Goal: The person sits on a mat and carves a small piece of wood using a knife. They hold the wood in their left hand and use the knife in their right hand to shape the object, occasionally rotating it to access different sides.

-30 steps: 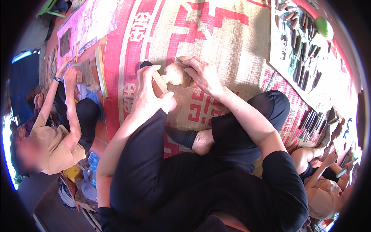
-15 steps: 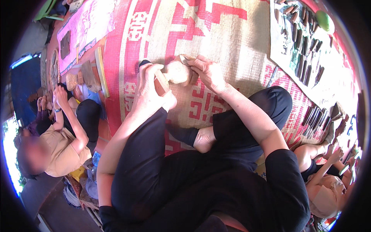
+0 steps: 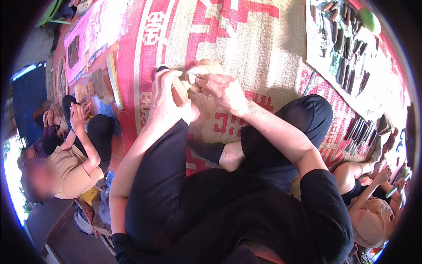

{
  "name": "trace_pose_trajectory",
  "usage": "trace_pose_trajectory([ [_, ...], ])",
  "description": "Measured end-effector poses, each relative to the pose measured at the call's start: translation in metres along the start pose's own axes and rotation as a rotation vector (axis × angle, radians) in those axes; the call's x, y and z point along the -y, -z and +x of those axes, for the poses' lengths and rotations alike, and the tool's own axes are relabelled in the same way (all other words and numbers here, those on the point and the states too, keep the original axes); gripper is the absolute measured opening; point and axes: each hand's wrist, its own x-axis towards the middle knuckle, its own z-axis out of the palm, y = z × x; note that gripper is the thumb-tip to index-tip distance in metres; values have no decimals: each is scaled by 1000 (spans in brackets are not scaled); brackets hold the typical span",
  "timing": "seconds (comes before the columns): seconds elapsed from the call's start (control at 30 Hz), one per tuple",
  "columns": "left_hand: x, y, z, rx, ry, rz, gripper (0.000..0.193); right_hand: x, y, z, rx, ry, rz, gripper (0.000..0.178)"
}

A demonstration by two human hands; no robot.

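Note:
My left hand [image 3: 162, 90] grips the flat block end of a pale carved wooden piece [image 3: 210, 66], its thumb and fingers on either side of the block. A narrow neck joins that block [image 3: 179, 91] to a rounded, bulbous part pointing away from me. My right hand [image 3: 226, 92] is closed, fingertips pinched at the neck beside the block. A small thin sheet [image 3: 191, 77], perhaps sandpaper, shows at those fingertips; its kind is hard to tell. The right fingers partly cover the carving.
Beneath the work lies a red and straw-coloured woven mat [image 3: 263, 48]. At the right, rows of dark-handled carving tools [image 3: 345, 53] rest on a pale cloth, with more tools [image 3: 360, 136] nearer. Wooden blocks [image 3: 102, 86] are at the left. People sit on both sides.
My right hand has moved left and slightly nearer, from the carving's rounded far end to the neck beside the block. My left hand keeps its hold nearly in place.

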Motion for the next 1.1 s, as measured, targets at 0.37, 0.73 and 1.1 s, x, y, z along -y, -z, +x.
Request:
trace_pose_trajectory([
  [0.37,-3,-1,5,4,-29,22,72,2,-2,2,144,-220,-317,16],
  [0.73,-6,-1,7,22,-93,59,72,-4,-2,5,114,-225,-353,20],
  [1.1,-4,-3,7,27,-79,-25,73,-11,4,14,254,-463,-94,34],
])
